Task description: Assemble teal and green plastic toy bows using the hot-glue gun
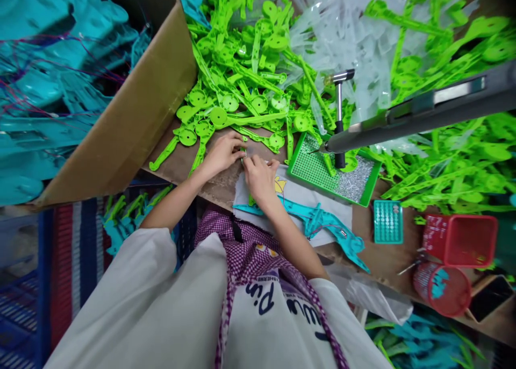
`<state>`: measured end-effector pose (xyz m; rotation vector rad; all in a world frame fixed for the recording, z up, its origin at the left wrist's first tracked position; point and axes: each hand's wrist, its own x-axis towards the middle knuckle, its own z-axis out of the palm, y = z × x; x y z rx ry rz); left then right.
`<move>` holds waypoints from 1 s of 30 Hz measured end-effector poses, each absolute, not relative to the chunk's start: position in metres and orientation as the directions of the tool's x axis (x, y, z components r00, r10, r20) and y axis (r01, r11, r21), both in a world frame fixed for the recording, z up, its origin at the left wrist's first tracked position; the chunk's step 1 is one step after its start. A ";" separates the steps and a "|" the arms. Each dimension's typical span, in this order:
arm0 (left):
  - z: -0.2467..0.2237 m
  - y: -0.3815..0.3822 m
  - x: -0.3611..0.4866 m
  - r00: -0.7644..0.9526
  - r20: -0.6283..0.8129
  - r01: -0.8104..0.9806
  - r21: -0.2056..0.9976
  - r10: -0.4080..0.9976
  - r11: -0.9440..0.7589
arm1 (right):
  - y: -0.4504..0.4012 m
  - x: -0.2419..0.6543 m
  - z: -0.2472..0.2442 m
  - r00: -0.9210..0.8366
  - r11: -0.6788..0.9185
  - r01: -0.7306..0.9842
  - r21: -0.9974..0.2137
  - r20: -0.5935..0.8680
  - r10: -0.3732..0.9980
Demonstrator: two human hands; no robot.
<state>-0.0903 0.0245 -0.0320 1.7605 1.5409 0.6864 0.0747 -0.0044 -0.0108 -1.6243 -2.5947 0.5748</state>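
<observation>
My left hand [224, 153] and my right hand [260, 179] are close together over the table's front part, fingertips pinched. Between their fingertips shows a small green part [244, 140] with a thin light-coloured bit by it; its exact shape is mostly hidden. Under my right forearm, a long blue plastic bow-like piece [298, 210] with thin wires lies across a white cloth [341, 214] with a yellow print. Bright green plastic arms with round discs [219, 116] are heaped just beyond my hands.
A green tray [293, 167] of small metal screws holds a hammer [339, 111]. Over it, a grey power screwdriver [363, 132] reaches in from the right. A cardboard box [161, 73] of blue parts stands left. Red containers [443, 240] and a teal tray [387, 221] sit right.
</observation>
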 end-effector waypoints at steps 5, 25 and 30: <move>-0.037 0.029 -0.095 0.186 -0.044 0.581 0.810 0.981 -0.074 | 0.011 0.070 -0.005 -0.413 0.288 0.839 -0.462 -0.196 0.889; -0.032 0.026 -0.092 0.237 -0.026 0.651 0.747 0.971 -0.139 | -0.008 0.135 -0.015 -0.411 -0.076 0.490 -0.869 -0.307 0.859; -0.030 0.026 -0.091 0.234 -0.037 0.658 0.742 0.972 -0.130 | -0.006 0.127 -0.022 -0.368 -0.171 0.458 -0.872 -0.361 0.857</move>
